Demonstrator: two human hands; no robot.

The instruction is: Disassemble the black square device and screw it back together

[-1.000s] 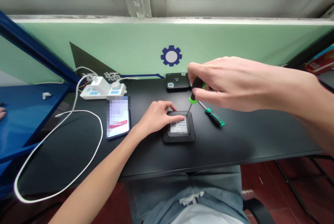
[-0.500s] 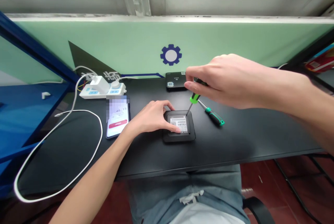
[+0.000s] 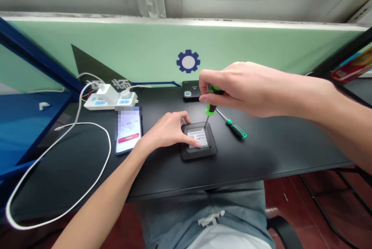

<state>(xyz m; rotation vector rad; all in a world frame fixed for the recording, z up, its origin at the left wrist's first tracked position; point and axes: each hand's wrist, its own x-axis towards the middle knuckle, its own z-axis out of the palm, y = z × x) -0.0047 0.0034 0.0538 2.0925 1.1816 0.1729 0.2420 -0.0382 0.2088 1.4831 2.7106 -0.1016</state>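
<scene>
A black square device with a white label lies on the dark desk. My left hand grips it from the left, thumb across the label and fingers at its far left edge. Above it, my right hand is closed around a black-and-green screwdriver, whose shaft points down and whose tip is at the device's far right corner. Just right of the device a second screwdriver with a green and black handle lies on the desk.
Behind my right hand is a black box, partly covered. A phone lies left of my left hand. Beyond it sits a white power strip, with a white cable looping over the desk's left side.
The whole view has shifted slightly. My right hand and its screwdriver have moved a little left, the shaft more upright, with the tip still at the device's corner. My left hand keeps its hold.
</scene>
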